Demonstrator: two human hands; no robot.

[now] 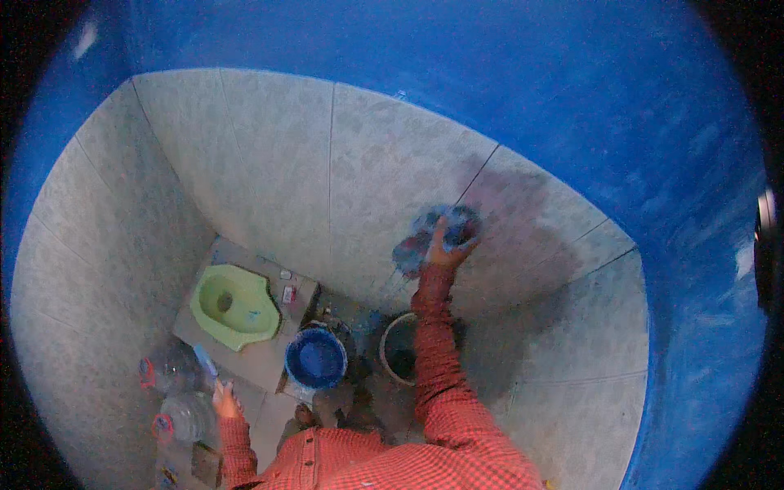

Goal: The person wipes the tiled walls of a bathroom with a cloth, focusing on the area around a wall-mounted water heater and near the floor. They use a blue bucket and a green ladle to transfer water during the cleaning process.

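My right hand presses a crumpled blue patterned cloth against the grey tiled wall, arm stretched out in front of me. Part of the cloth hangs loose to the left of the fingers. Darker, damp-looking tile spreads to the right of it. Low at my left side, my left hand is closed around a slim light-blue tool, perhaps a brush. Its upper end points up and left, and the fingers hide its grip.
A pale green squat toilet is set in a raised tiled step. A blue bucket stands in front of my feet, with a round, pale-rimmed tub to its right. Clear plastic bottles lie left of my left hand. Blue paint covers the upper wall.
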